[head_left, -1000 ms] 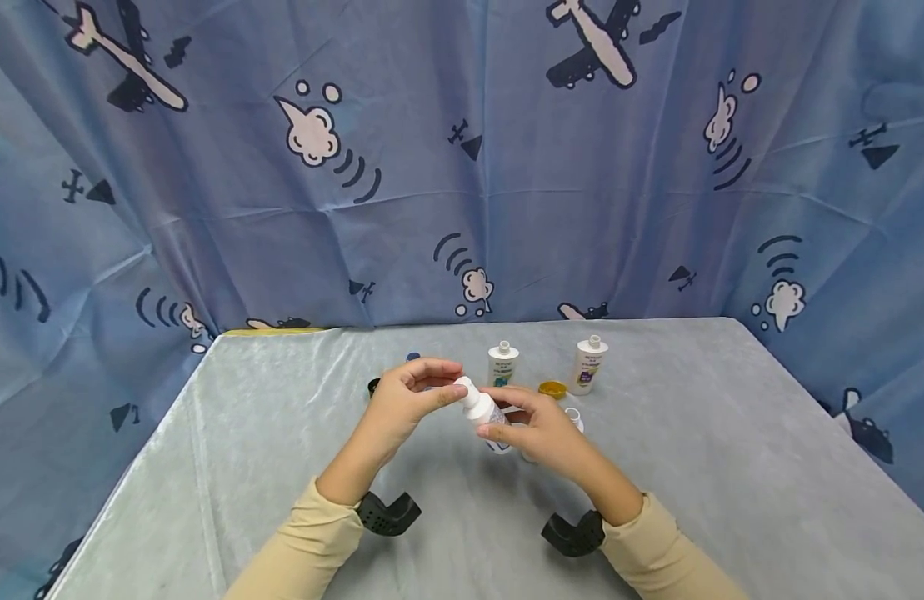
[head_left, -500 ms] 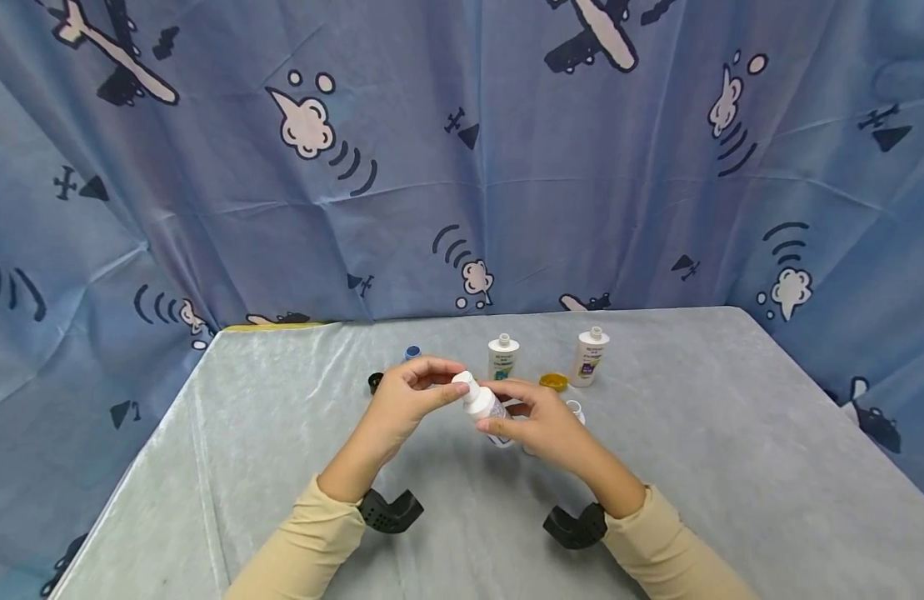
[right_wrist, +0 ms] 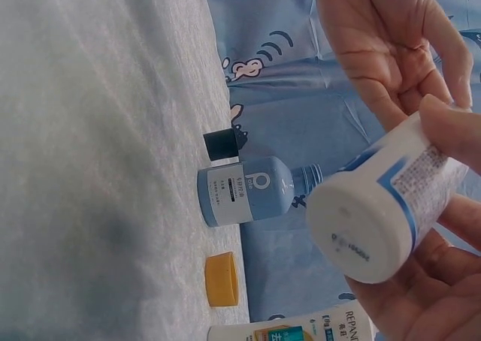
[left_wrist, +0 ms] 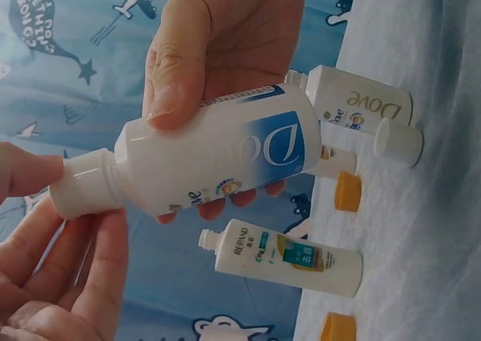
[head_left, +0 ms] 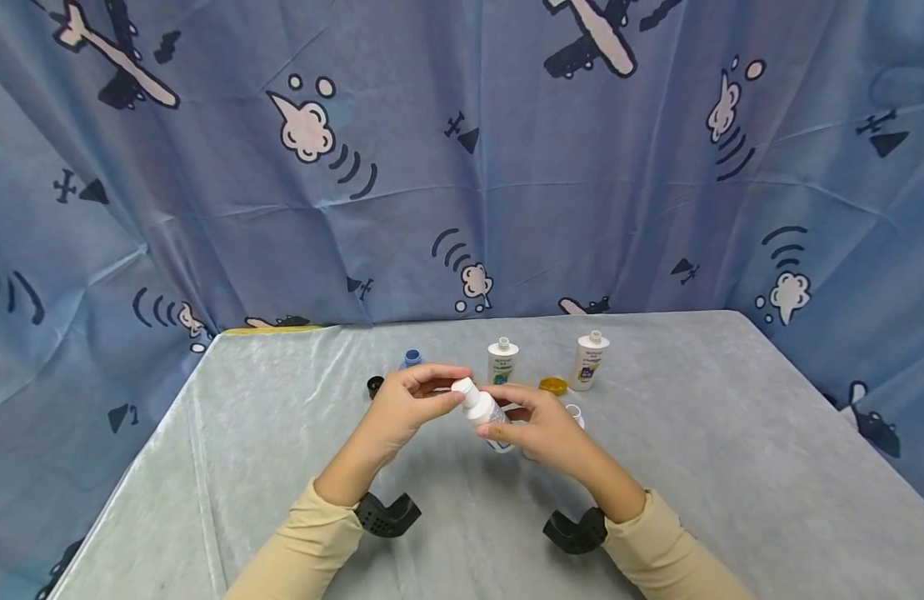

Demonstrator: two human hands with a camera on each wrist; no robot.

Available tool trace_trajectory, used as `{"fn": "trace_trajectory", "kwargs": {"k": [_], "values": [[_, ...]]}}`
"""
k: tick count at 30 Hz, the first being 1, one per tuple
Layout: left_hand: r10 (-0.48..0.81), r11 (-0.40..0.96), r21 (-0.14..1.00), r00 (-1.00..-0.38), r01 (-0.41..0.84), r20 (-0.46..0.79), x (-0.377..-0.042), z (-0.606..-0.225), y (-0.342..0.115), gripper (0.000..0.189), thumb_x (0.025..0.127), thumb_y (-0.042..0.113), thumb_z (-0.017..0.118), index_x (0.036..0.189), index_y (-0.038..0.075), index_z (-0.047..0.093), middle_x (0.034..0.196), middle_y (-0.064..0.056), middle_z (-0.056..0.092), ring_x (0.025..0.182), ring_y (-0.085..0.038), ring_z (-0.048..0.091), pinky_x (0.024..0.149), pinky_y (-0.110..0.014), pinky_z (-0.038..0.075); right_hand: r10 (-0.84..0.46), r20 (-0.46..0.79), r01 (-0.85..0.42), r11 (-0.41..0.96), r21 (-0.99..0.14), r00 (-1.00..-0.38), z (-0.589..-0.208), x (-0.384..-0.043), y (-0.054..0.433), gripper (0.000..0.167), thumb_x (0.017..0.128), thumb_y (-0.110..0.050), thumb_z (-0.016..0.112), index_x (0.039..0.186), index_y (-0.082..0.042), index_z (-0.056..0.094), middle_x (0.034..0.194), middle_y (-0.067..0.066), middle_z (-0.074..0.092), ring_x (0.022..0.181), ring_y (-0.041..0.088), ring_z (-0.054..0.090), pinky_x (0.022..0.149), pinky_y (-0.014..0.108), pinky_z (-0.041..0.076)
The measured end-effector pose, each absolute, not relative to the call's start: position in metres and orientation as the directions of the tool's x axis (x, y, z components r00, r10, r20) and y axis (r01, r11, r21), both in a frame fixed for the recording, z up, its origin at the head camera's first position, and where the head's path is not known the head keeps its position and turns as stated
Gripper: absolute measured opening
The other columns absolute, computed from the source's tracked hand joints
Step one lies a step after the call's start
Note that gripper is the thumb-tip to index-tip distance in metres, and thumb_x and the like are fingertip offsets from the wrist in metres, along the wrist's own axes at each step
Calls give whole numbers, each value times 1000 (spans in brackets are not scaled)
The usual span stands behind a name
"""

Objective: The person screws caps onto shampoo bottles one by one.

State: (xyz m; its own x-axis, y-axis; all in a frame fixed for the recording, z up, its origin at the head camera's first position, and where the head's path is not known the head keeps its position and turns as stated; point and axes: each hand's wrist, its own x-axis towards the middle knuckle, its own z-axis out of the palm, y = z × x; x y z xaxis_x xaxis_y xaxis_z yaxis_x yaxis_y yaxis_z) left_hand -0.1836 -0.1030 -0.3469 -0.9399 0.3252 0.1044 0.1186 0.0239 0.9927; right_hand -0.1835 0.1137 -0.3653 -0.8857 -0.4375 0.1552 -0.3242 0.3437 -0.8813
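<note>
Left hand point(head_left: 402, 407): grip pinching the white cap point(left_wrist: 83, 182).
Right hand point(head_left: 538, 423): grip curled round the white bottle point(left_wrist: 218, 157).
Bottle: tilted above the bench point(head_left: 274, 425), cap end leftward.
Cap: twist step, probably; next calls for steady bottle.

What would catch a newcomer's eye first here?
Probably the patterned blue curtain filling the background behind the grey table. Then the tilted white bottle in the middle: the right hand grips its body, the left hand pinches its cap. Beyond the hands, two uncapped white bottles stand on the table.
</note>
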Motion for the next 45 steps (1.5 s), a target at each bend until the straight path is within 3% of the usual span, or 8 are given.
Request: {"fn": "trace_trajectory", "kwargs": {"k": [7,13,21,45], "values": [[277,-31,993,-954,111,115,-186,-346,-103,41,87,10,76,126,2,66,128,-11,68,112,-15,67,95,-29,55,-432,156,-327,357,-875,-888,-364,-184,114,49,86,-20,78,130,-2,64,131,16,66,113,28,63,92,31,55],[219,-6,995,-971,99,97,-187,-344,-104,34,87,8,76,118,0,68,116,-10,71,100,-10,68,90,-27,55,-447,164,-341,349,-873,-879,-362,-185,113,50,86,-20,78,131,-3,63,132,15,65,114,29,62,92,31,55],[228,31,995,-970,97,87,-186,-344,-103,32,87,10,76,115,-1,68,102,2,70,93,-11,66,86,-27,54,-446,168,-342,343,-875,-879,-361,-185,113,49,86,-18,78,131,-2,64,131,16,65,113,28,63,92,29,55],[335,42,993,-938,108,88,-182,-345,-104,34,91,8,70,124,0,67,123,-13,68,99,-10,67,89,-29,55,-453,149,-319,325,-890,-879,-361,-182,114,49,86,-19,78,130,-1,63,133,18,63,115,31,61,91,28,55]]}}
